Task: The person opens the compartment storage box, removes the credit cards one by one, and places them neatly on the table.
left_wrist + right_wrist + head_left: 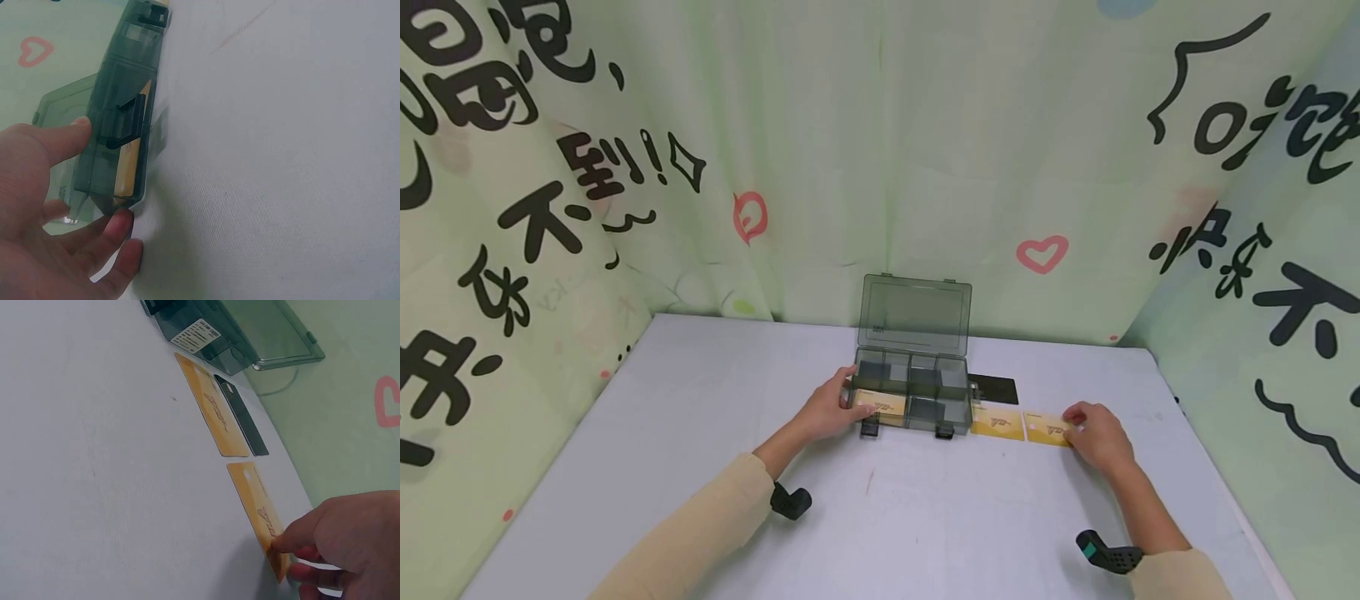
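Observation:
A clear grey plastic compartment box [936, 390] stands on the table with its lid [914, 313] raised. My left hand [833, 408] holds the box's left end, thumb at the upper rim and fingers at the side, as the left wrist view shows. A yellow card [880, 405] lies in the front left compartment. To the right of the box are two more yellow cards in a row. My right hand [1101, 435] pinches the right end of the outer yellow card [255, 503], thumb on top. The inner yellow card [212, 409] lies flat, untouched.
A black card [996, 389] lies behind the inner yellow card, close to the box. Two dark latches [869, 426] hang at the box's front. A printed curtain [880, 167] surrounds the white table [737, 375] at the back and sides.

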### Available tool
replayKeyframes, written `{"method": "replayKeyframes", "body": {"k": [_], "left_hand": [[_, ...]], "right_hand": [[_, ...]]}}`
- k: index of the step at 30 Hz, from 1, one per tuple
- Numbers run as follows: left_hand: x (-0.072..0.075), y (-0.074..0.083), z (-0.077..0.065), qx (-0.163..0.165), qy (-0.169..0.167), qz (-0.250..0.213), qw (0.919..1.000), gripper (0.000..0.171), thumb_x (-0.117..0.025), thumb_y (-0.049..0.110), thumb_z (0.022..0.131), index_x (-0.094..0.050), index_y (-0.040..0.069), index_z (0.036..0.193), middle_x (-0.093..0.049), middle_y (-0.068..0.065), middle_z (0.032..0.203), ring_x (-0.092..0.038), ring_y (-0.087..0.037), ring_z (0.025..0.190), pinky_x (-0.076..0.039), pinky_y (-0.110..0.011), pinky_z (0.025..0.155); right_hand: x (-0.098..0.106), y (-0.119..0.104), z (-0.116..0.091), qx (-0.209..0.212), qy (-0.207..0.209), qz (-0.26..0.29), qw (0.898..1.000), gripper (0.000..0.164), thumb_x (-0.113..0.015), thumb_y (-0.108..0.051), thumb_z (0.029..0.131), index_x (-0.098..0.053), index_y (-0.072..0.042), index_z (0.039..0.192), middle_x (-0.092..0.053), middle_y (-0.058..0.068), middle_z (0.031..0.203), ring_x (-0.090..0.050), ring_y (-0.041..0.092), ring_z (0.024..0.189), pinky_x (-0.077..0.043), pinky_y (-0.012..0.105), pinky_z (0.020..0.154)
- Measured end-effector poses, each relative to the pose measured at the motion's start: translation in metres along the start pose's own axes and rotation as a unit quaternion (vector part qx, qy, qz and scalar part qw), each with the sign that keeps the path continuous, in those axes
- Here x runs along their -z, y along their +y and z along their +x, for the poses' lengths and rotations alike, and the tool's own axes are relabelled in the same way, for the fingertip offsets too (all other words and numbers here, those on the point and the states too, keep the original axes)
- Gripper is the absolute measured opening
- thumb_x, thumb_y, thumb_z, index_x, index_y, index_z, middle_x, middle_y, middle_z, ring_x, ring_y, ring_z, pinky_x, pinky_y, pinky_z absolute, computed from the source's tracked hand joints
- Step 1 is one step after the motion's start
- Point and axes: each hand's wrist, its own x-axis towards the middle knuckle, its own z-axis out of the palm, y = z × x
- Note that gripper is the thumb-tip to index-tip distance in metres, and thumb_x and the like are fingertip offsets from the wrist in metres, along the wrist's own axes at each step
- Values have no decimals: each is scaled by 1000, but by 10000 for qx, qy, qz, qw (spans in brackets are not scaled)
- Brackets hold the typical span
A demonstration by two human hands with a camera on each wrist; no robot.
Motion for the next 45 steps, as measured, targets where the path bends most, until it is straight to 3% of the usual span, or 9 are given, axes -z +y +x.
{"method": "replayKeyframes", "body": {"k": [14,22,32,39,45], "left_hand": [[-2,-3,3,40,6,24,10000,78,-71,37,87,-31,16,151,-53,-14,137,-52,-19,89,-42,-32,72],[-3,-3,2,40,-26,12,10000,79,-72,37,87,-30,16,151,-55,-13,133,-51,-18,86,-41,-31,69],[-3,-2,3,53,11,25,10000,78,-72,37,87,-31,16,151,-55,-14,134,-51,-18,85,-41,-31,68],[-3,-2,1,25,15,41,10000,79,-72,36,87,-31,15,151,-54,-15,134,-51,-18,85,-41,-30,68],[-2,-1,1,48,43,51,10000,78,-72,36,87,-31,16,150,-55,-15,133,-51,-18,85,-41,-31,68]], "right_hand": [[-4,-10,-4,253,121,776,9966,34,-61,-7,90,-57,4,122,-55,26,115,-53,33,94,-51,37,76],[-8,-23,-5,36,-111,1490,9888,38,-58,-16,95,-54,-2,129,-56,23,125,-54,35,106,-50,25,73],[-9,-38,-6,220,-140,1662,9857,38,-58,-17,96,-53,-4,131,-56,22,127,-53,35,111,-50,28,80],[-10,-43,-6,442,-98,1768,9832,38,-59,-18,95,-54,-4,130,-58,22,124,-54,36,110,-49,22,75],[-12,-53,-7,432,-29,1910,9806,38,-63,-21,93,-56,-4,127,-59,18,118,-54,31,103,-51,27,72]]}}
